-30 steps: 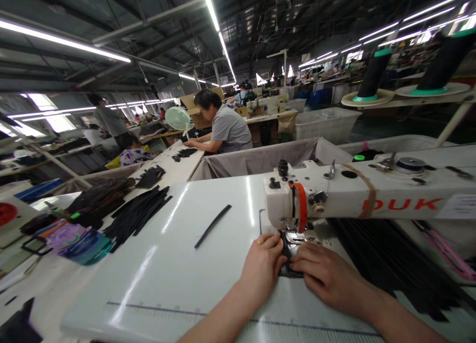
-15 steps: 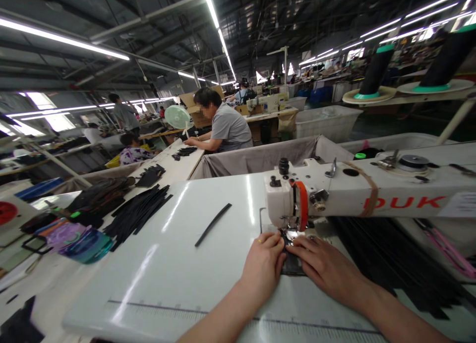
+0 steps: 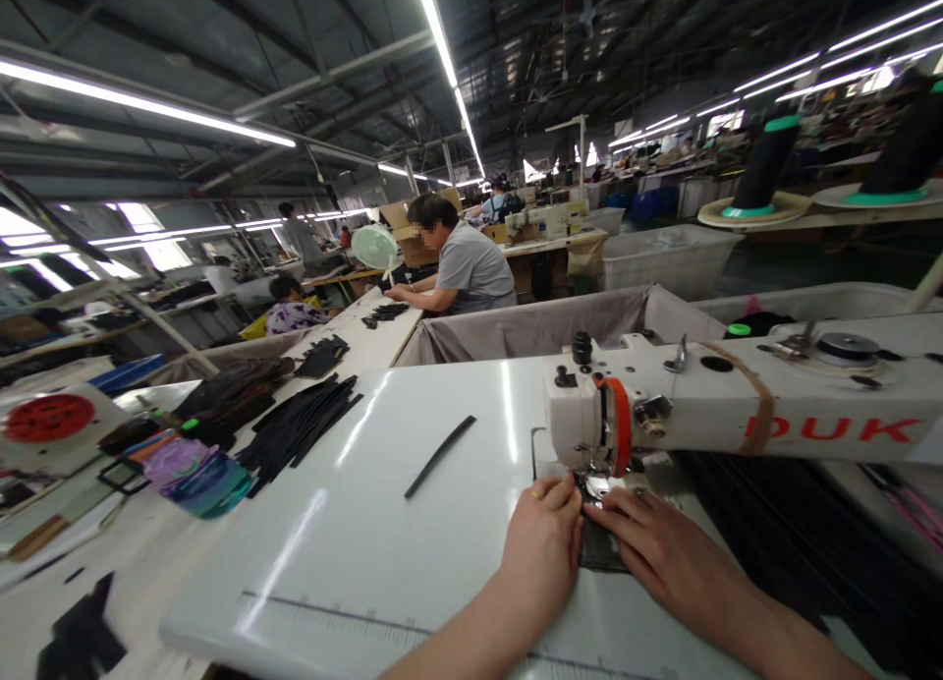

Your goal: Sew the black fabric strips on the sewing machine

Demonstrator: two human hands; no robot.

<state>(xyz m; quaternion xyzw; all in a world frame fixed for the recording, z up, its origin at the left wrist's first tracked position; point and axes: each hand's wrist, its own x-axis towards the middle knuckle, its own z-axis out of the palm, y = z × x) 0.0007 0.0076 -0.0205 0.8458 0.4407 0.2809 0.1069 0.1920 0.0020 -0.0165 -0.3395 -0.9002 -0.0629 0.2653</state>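
Note:
A white sewing machine point(image 3: 707, 390) with an orange band stands over the pale table. Under its needle area lies a small black piece point(image 3: 600, 547), flat on the bed. My left hand point(image 3: 543, 533) rests along the left edge of this piece, its fingers together and fingertips close to the presser foot. From the right, my right hand point(image 3: 655, 538) presses on the same piece with its fingers extended. The fingertips of both hands nearly meet beside the foot. A single black strip point(image 3: 440, 456) lies on the table left of the machine.
Black strips point(image 3: 305, 429) are piled at the left, beside a purple and blue cup point(image 3: 198, 479). More dark strips point(image 3: 766, 523) lie behind my right hand. A person in grey point(image 3: 471, 267) works at a farther table, near thread cones point(image 3: 766, 169).
The whole view has shifted, so things sit slightly farther right and lower. Both hands stay on the black piece by the needle area, with little visible change.

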